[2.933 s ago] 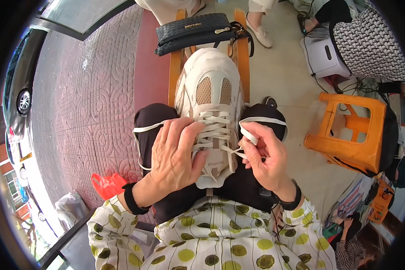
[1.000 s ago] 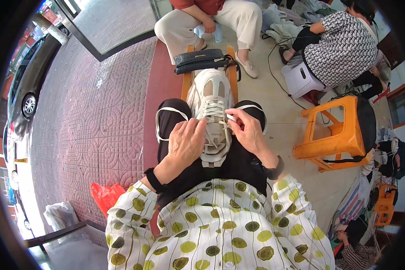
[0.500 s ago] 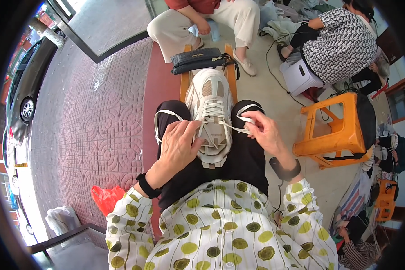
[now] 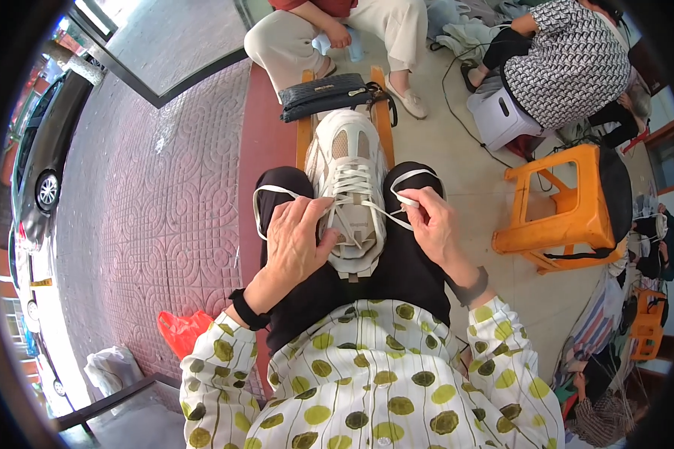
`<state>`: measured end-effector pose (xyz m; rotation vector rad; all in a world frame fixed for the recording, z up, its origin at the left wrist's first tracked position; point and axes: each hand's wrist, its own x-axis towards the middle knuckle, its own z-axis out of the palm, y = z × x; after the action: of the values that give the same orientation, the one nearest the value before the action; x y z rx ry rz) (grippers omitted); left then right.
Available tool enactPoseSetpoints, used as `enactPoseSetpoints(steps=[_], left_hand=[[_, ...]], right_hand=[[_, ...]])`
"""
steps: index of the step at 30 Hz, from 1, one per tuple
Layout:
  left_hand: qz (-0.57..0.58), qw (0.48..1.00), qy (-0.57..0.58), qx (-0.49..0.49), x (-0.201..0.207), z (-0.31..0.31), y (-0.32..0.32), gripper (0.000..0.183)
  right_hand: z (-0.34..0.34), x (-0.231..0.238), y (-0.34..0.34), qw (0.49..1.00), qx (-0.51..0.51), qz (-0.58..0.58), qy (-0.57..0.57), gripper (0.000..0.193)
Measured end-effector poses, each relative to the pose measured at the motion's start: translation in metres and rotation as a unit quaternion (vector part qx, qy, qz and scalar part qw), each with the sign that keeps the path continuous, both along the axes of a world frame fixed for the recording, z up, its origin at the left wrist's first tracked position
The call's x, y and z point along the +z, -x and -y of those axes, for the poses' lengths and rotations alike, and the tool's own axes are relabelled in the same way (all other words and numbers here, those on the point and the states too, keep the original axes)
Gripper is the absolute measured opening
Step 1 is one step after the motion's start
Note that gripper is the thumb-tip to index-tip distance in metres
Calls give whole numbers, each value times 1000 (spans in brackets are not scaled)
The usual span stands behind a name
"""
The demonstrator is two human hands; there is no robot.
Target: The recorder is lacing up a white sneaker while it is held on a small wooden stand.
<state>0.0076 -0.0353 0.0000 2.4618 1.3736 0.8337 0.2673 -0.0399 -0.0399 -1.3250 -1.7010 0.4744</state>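
A beige-and-white sneaker (image 4: 350, 148) lies between my knees, its toe pointing away from me. White shoelaces (image 4: 352, 180) cross its tongue, and a loop of lace hangs over each black-trousered knee. My left hand (image 4: 296, 236) is closed at the sneaker's left side on a shoelace, its index fingertip at the upper eyelets; its other fingertips are partly hidden. On the other side, my right hand (image 4: 432, 227) pinches a lace between thumb and fingers. That lace runs taut from the sneaker to the hand.
Beyond the toe, a black pouch (image 4: 329, 97) rests on an orange stool frame (image 4: 305, 142). A seated person in pale trousers (image 4: 281, 49) faces me. Right stands an orange stool (image 4: 554, 239); a person in a patterned top (image 4: 565, 63) sits behind it. A red plastic bag (image 4: 183, 333) lies left.
My right hand has moved slightly nearer the sneaker, and its lace now slants more. The left hand stays almost in place. The whole view has shifted a little.
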Motion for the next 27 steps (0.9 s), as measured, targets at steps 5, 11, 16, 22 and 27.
enactPoseSetpoints(steps=[5,11,16,22,27], left_hand=[[-8,1000,-3,8,-1,-1,-1,48],[-10,1000,-6,8,0,-2,-2,48],[-9,1000,-9,9,0,-1,-3,47],[-7,1000,-5,14,4,0,-1,45],[4,1000,28,-14,3,0,4,40]], right_hand=[[3,0,0,999,-4,11,-46,22],[6,-1,-2,1000,-1,17,-24,15],[6,1,-1,1000,3,8,-28,15],[4,-2,1,998,4,0,-68,23],[5,1,1,998,3,9,-62,20]])
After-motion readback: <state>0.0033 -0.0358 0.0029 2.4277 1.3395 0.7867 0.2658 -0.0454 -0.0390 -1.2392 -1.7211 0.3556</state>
